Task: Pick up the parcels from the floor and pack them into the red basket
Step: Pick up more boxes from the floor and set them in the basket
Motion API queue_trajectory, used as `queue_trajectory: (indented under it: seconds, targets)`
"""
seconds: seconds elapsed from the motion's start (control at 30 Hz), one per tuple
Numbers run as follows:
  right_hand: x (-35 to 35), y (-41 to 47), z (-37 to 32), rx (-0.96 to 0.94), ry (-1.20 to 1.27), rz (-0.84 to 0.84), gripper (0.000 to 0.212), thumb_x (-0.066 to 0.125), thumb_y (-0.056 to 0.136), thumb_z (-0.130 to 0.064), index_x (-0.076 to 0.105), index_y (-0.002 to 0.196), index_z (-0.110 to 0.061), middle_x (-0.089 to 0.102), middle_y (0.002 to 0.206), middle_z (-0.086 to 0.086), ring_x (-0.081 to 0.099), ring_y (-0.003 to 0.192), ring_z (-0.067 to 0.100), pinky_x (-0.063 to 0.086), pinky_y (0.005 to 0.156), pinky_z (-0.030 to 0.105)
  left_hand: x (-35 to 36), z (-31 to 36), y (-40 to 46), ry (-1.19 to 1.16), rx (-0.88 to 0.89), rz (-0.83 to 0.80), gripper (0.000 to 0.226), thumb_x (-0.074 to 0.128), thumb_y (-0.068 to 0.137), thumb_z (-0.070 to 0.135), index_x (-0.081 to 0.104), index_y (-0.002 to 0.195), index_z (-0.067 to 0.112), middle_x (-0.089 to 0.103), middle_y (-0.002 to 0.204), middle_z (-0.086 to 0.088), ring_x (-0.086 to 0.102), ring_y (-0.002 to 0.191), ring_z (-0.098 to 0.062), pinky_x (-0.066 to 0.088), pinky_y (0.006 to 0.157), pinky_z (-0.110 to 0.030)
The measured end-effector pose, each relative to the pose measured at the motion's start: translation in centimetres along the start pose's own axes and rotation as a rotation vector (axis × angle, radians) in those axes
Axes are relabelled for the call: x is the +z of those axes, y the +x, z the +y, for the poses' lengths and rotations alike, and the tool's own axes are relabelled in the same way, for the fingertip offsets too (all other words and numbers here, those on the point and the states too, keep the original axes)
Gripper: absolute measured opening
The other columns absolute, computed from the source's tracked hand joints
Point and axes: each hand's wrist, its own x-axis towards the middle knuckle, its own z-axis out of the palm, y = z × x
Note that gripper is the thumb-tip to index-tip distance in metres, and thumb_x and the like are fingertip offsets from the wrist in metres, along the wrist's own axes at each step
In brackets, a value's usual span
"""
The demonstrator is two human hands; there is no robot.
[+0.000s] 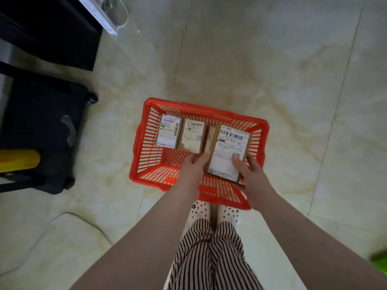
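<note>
A red slatted basket stands on the pale tiled floor in front of my feet. Along its far side lie two cardboard parcels with white labels, one at the left and one beside it; the edge of a third parcel shows behind. I hold a larger labelled parcel over the basket's right half. My right hand grips its near right corner, thumb on the label. My left hand holds its left edge.
A black wheeled case with a yellow object stands at the left. A dark cabinet fills the upper left, with a white item beside it. A pale cushion edge lies at lower left; something green shows at the lower right.
</note>
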Motion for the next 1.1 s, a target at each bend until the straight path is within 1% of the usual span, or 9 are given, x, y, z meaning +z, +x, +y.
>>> queue_trajectory:
  seconds: [0.1,0.17,0.27,0.37,0.43,0.53,0.63,0.83,1.1]
  targets:
    - [0.8,4.9,0.9,-0.009,-0.034,0.025,0.058,0.07,0.086,-0.027,0.046,0.139,-0.036,0.075,0.106,-0.009,0.074,0.087,0.011,0.058,0.06,0.027,-1.7,-0.7,5.0,0.016,-0.013,0.129,0.06,0.07,0.084,0.042,0.052,0.133,0.013,0.061,0.113,-0.002,0.058,0.107,-0.026,0.047,0.09,-0.035]
    - [1.0,7.5,1.4,-0.034,-0.068,0.036,0.058,0.068,0.087,-0.027,0.045,0.139,-0.038,0.074,0.108,-0.009,0.073,0.089,0.01,0.058,0.064,0.027,-2.6,-1.1,7.9,0.072,0.002,0.175,0.056,0.068,0.085,0.041,0.057,0.128,0.007,0.063,0.119,-0.011,0.058,0.112,-0.03,0.045,0.086,-0.033]
    - [1.5,11.6,2.6,-0.086,-0.128,0.042,0.054,0.066,0.09,-0.026,0.045,0.138,-0.039,0.071,0.118,-0.007,0.07,0.1,0.013,0.058,0.077,0.031,-3.1,-1.7,12.6,0.146,0.017,0.19,0.058,0.064,0.087,0.045,0.057,0.129,0.005,0.06,0.13,-0.019,0.058,0.118,-0.035,0.049,0.088,-0.039]
    - [1.6,14.6,3.7,-0.114,-0.179,0.052,0.06,0.065,0.09,-0.025,0.039,0.144,-0.037,0.067,0.125,-0.006,0.067,0.103,0.011,0.057,0.066,0.023,-3.0,-2.4,16.4,0.085,-0.076,0.181,0.077,0.068,0.081,0.051,0.043,0.144,0.014,0.05,0.142,-0.012,0.052,0.126,-0.032,0.045,0.103,-0.045]
    - [1.6,16.0,4.5,-0.117,-0.215,0.046,0.063,0.065,0.09,-0.027,0.037,0.145,-0.038,0.064,0.128,-0.007,0.065,0.103,0.009,0.056,0.07,0.025,-2.8,-2.8,18.3,-0.01,-0.082,0.166,0.086,0.074,0.075,0.053,0.041,0.143,0.013,0.052,0.14,-0.009,0.053,0.124,-0.03,0.045,0.104,-0.047]
    - [1.6,17.8,5.5,-0.126,-0.248,0.023,0.06,0.062,0.093,-0.028,0.035,0.146,-0.039,0.062,0.133,-0.006,0.063,0.112,0.015,0.054,0.092,0.04,-2.5,-3.4,20.8,-0.078,-0.049,0.134,0.075,0.076,0.075,0.048,0.047,0.135,0.013,0.06,0.131,-0.01,0.059,0.117,-0.034,0.048,0.1,-0.049]
    - [2.3,18.9,6.0,-0.101,-0.319,0.031,0.071,0.059,0.093,-0.037,0.019,0.152,-0.039,0.052,0.144,-0.004,0.053,0.127,0.021,0.042,0.107,0.049,-2.1,-4.0,22.4,-0.111,-0.007,0.146,0.061,0.072,0.082,0.037,0.048,0.134,0.015,0.062,0.128,-0.011,0.06,0.114,-0.034,0.05,0.098,-0.05]
    - [3.8,19.7,6.6,-0.103,-0.36,0.084,0.077,0.059,0.094,-0.032,0.011,0.154,-0.032,0.047,0.148,-0.002,0.045,0.135,0.023,0.037,0.111,0.052,-1.7,-4.6,23.0,-0.075,0.048,0.197,0.058,0.069,0.086,0.036,0.048,0.133,0.01,0.062,0.127,-0.013,0.061,0.113,-0.034,0.051,0.096,-0.05]
    - [3.8,20.0,6.4,-0.075,-0.401,0.075,0.073,0.058,0.093,-0.035,0.017,0.153,-0.027,0.048,0.147,-0.001,0.045,0.135,0.024,0.036,0.112,0.051,-1.8,-5.0,23.0,0.045,0.105,0.249,0.059,0.067,0.085,0.043,0.047,0.132,0.014,0.061,0.127,-0.01,0.061,0.112,-0.032,0.052,0.096,-0.048]
